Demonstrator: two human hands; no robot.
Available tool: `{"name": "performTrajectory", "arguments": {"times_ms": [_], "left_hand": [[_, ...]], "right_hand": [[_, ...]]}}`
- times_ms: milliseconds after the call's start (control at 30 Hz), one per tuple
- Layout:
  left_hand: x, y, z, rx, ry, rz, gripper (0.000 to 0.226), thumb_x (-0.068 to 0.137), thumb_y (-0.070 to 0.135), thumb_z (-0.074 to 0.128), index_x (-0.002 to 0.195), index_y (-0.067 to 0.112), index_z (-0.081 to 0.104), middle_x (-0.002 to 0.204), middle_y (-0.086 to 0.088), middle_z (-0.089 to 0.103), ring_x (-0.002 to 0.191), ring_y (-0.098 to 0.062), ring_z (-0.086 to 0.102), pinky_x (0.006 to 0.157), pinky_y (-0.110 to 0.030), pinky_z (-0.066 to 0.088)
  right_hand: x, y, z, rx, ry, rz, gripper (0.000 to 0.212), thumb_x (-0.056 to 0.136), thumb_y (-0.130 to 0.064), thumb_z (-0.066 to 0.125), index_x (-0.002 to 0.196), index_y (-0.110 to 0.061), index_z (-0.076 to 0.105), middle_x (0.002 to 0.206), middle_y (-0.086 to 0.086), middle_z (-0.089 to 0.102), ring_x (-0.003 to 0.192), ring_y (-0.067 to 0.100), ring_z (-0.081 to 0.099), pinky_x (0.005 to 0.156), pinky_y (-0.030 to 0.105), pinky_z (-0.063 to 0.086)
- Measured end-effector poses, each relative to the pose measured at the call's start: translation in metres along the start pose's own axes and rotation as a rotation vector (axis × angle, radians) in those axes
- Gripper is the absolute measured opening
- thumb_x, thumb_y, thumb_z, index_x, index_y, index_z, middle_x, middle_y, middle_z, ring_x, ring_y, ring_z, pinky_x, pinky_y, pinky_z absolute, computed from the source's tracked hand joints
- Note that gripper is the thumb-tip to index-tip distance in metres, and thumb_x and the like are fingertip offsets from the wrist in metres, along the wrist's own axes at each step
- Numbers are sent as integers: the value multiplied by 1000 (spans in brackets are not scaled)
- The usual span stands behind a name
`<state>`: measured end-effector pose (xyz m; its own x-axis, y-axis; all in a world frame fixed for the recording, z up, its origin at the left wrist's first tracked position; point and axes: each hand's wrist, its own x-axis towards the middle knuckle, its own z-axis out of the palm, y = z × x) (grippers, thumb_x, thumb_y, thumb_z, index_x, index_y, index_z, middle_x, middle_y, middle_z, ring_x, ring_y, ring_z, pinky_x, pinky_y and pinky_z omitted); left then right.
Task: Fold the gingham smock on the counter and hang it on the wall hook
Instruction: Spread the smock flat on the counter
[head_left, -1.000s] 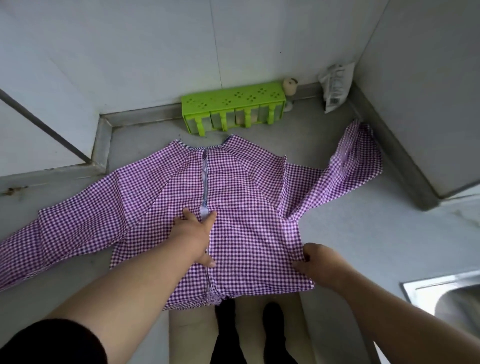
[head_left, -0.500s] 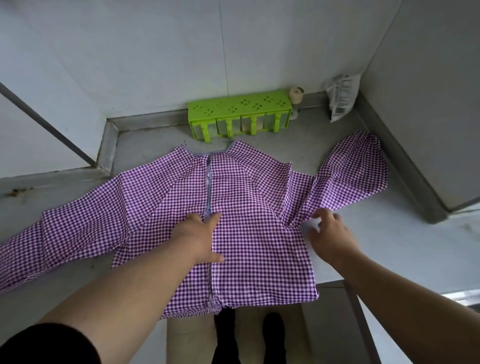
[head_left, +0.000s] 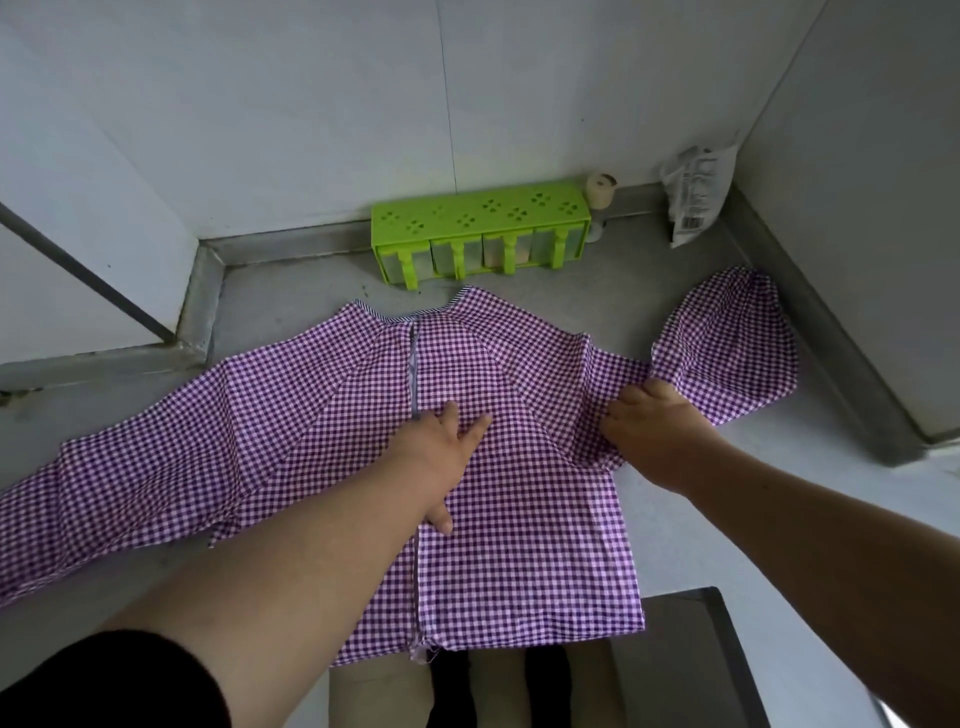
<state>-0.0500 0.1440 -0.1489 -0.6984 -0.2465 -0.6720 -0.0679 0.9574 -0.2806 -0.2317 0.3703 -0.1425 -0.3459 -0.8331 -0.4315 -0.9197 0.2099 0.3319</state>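
Purple-and-white checked cloth bunches under the right hand (head_left: 655, 426), whose fingers curl into the smock (head_left: 519, 493) where the right sleeve meets the body; the fingertips are buried in the folds, so how much fabric they pinch is hard to tell. The left hand (head_left: 445, 457) lies flat with straight, spread fingers, pressing the middle of the garment just beside its grey centre seam. The smock is spread face-down on the grey counter (head_left: 291, 291), collar toward the back wall, hem hanging over the front edge and hiding part of it. Its left sleeve runs off the picture's left side; the right sleeve lies crumpled toward the back right corner. At the back edge stands a green plastic rack (head_left: 480, 218) with pierced clover patterns on top and clear compartments, their contents unclear. Beside it are a small cream spool (head_left: 601, 188) and a crinkled white packet (head_left: 696, 200) leaning in the corner, its print unreadable.
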Motion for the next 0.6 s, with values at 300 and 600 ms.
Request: {"name": "performTrajectory", "arguments": {"times_ms": [300,600], "left_hand": [[13,10,-19,111,-113,6,166,59,69,91,160,15,-28,165,-34,7,140,-47,44,109,-54,51],[15,10,-16,129,-72,4,169,54,76,89,161,10,-25,159,-33,20,136,-45,46,108,-53,50]], "right_hand": [[-35,19,3,117,-146,0,26,95,-33,58,115,-22,70,109,2,72,111,26,64,107,39,46],[-61,28,1,518,-385,363,86,92,-75,47,152,-14,39,145,10,52,128,31,54,106,42,47]]}}
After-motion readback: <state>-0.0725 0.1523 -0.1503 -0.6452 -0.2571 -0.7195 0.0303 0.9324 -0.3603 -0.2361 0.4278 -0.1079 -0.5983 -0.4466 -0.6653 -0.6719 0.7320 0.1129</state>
